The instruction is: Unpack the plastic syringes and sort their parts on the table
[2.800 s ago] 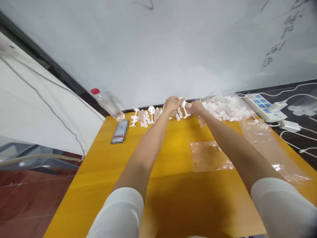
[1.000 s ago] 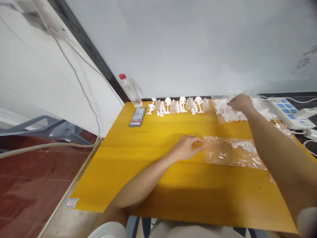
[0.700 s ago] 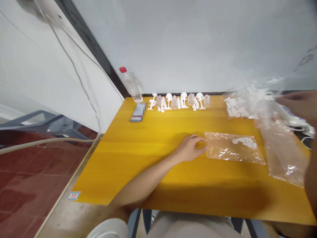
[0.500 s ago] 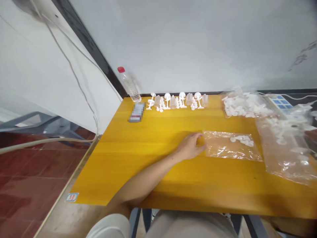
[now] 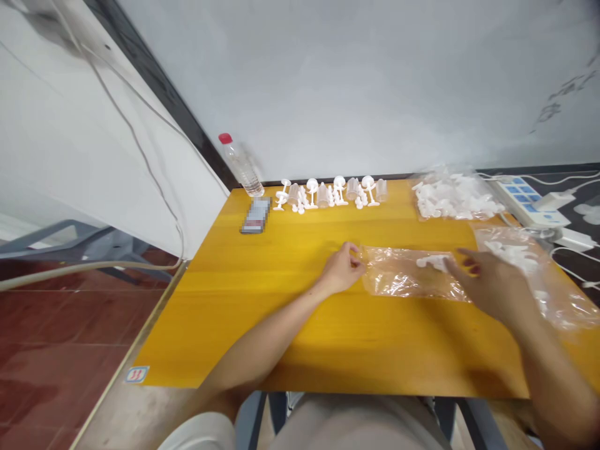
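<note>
My left hand (image 5: pixel 344 269) is at the left end of a clear plastic bag (image 5: pixel 391 275), its fingers closed on the bag's edge. The bag lies flat on the yellow table (image 5: pixel 262 287), and small white plastic pieces (image 5: pixel 432 262) show towards its right end. Over that right end hovers my right hand (image 5: pixel 497 281), somewhat blurred, with thumb and fingers apart and nothing visible between them. It hides the bag's right edge. Beyond it lies another clear bag (image 5: pixel 565 306) with white parts, partly covered by my right hand and forearm.
At the back edge stands a row of white stemmed parts (image 5: pixel 340 190) and clear cups (image 5: pixel 322 195). A full bag of white parts (image 5: pixel 457 197) lies back right, beside a power strip (image 5: pixel 532 203). A bottle (image 5: pixel 244 167) and a phone (image 5: pixel 255 215) are back left.
My right hand has come in from the right over the bag. My left fingers have closed on the bag's left edge, and the bag has shifted slightly left.
</note>
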The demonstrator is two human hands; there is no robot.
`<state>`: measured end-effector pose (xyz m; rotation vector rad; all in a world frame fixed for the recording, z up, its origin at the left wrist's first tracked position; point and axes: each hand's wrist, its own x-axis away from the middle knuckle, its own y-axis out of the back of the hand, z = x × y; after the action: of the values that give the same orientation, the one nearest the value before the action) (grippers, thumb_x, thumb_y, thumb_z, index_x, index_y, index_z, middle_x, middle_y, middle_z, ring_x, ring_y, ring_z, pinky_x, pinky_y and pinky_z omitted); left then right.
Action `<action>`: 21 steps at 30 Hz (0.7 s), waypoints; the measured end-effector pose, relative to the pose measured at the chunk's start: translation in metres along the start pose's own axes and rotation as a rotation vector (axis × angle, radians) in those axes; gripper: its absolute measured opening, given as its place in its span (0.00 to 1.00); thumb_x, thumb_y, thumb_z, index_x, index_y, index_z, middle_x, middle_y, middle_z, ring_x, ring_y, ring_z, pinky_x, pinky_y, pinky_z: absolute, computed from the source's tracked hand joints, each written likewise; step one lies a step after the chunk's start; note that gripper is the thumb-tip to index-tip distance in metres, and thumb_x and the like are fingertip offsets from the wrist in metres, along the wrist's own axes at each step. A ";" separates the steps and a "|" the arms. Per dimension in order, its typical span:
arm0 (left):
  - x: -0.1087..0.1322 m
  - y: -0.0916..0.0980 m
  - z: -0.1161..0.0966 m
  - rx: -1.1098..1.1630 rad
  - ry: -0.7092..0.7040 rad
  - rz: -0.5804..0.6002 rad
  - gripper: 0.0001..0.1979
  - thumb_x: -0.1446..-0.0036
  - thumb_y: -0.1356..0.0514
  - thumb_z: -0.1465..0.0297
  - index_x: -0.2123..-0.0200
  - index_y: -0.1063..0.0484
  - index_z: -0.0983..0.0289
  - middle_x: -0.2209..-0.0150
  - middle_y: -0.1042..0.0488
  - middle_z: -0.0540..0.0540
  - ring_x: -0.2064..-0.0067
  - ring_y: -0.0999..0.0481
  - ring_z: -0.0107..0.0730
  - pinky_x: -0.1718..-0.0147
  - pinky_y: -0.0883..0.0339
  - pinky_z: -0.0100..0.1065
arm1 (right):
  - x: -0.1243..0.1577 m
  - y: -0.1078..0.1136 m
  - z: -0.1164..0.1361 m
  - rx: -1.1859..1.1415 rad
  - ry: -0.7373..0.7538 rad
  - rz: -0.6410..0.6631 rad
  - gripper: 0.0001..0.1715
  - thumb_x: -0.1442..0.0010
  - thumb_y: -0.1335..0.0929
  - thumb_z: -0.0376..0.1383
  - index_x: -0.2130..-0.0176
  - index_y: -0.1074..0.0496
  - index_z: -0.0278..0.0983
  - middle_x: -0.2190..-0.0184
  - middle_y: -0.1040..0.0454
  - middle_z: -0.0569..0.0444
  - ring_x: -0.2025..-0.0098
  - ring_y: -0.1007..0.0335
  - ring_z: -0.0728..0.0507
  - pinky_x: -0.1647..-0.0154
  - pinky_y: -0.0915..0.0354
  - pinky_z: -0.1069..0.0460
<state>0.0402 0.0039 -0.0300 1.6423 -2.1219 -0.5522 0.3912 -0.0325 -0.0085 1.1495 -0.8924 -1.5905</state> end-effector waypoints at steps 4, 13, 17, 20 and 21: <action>0.017 0.026 0.009 -0.166 0.051 -0.127 0.18 0.45 0.33 0.70 0.53 0.33 0.61 0.64 0.19 0.50 0.66 0.21 0.34 0.65 0.33 0.34 | 0.008 -0.046 0.073 -0.076 0.247 0.028 0.29 0.30 0.39 0.52 0.49 0.22 0.34 0.48 0.23 0.38 0.52 0.23 0.34 0.46 0.29 0.40; 0.037 0.043 0.029 -0.408 -0.471 0.013 0.10 0.36 0.35 0.65 0.69 0.19 0.61 0.65 0.18 0.54 0.62 0.19 0.36 0.53 0.28 0.40 | -0.023 -0.069 0.068 -0.389 -0.160 0.095 0.29 0.36 0.33 0.50 0.48 0.20 0.33 0.55 0.19 0.42 0.58 0.21 0.38 0.49 0.28 0.42; 0.038 0.040 0.040 -0.270 -0.650 0.071 0.10 0.31 0.40 0.67 0.54 0.18 0.60 0.46 0.19 0.58 0.47 0.18 0.38 0.42 0.28 0.41 | -0.026 -0.069 0.066 -0.461 -0.264 0.128 0.28 0.41 0.29 0.49 0.48 0.20 0.34 0.61 0.17 0.47 0.60 0.21 0.39 0.50 0.28 0.44; 0.040 0.039 0.042 -0.248 -0.613 0.110 0.13 0.30 0.42 0.68 0.49 0.20 0.61 0.39 0.24 0.59 0.40 0.21 0.39 0.38 0.30 0.39 | -0.027 -0.069 0.069 -0.526 -0.282 0.145 0.25 0.44 0.27 0.47 0.52 0.18 0.35 0.63 0.17 0.49 0.63 0.21 0.41 0.55 0.27 0.46; 0.041 0.039 0.042 -0.239 -0.589 0.135 0.13 0.29 0.43 0.67 0.48 0.20 0.60 0.37 0.26 0.59 0.39 0.23 0.39 0.38 0.30 0.38 | -0.027 -0.069 0.069 -0.553 -0.295 0.139 0.25 0.45 0.27 0.47 0.53 0.18 0.35 0.64 0.17 0.49 0.65 0.22 0.42 0.58 0.27 0.47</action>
<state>-0.0233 -0.0237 -0.0419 1.2956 -2.4117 -1.3168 0.3092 0.0147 -0.0442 0.4652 -0.6350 -1.7651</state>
